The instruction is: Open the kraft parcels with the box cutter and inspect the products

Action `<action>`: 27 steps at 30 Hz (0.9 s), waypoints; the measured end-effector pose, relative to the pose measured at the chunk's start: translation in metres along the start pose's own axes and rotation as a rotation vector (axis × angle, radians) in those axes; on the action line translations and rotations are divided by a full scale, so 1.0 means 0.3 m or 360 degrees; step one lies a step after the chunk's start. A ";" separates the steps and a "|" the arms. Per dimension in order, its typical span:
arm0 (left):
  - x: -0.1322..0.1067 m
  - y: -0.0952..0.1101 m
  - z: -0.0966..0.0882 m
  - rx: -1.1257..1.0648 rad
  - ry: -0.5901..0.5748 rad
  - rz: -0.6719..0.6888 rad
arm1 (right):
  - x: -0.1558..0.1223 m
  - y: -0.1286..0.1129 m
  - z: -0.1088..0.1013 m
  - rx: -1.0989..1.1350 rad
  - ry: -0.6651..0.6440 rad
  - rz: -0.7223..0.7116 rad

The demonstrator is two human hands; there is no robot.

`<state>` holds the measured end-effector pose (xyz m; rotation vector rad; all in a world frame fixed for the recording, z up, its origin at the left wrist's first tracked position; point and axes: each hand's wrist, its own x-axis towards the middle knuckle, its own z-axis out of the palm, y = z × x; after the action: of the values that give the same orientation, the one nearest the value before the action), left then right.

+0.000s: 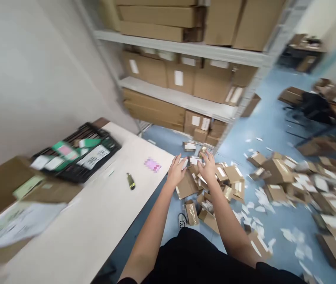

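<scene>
My left hand (176, 171) is held out beyond the right edge of the white table (105, 221), its fingers apart. Level with it, my right hand (207, 169) is raised over the heap of cardboard boxes (187, 185) on the floor, fingers likewise spread. I see nothing held in either hand. White-labelled boxes show below and between them. On the tabletop nearby lie a pink item (152, 165), blurred out, and a small dark and yellow-green tool (130, 181) whose kind I cannot make out.
A black crate (82, 173) with green and white packets stands at the table's left, beside an open carton (5, 181). Metal shelving (182, 48) full of cartons rises ahead. Boxes and paper scraps (259, 201) litter the blue floor; a black chair (315, 108) stands far right.
</scene>
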<state>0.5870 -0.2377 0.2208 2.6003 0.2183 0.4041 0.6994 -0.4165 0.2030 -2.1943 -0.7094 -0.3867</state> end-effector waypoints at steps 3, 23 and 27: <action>-0.177 -0.169 -0.158 0.0091 0.0167 -0.0301 | 0.037 -0.214 0.185 0.0224 -0.0222 -0.0232; -2.024 -0.501 -0.884 0.0387 0.1252 -0.1709 | -1.110 -1.832 0.708 0.1000 -0.1406 -0.1534; -2.410 -0.418 -0.935 0.0447 0.1470 -0.2045 | -1.442 -2.065 0.709 0.1120 -0.1663 -0.1795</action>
<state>-0.1953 -0.1670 0.2165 1.7283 2.1401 1.0166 -0.0087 -0.0785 0.2228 -1.0033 -2.2164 0.4995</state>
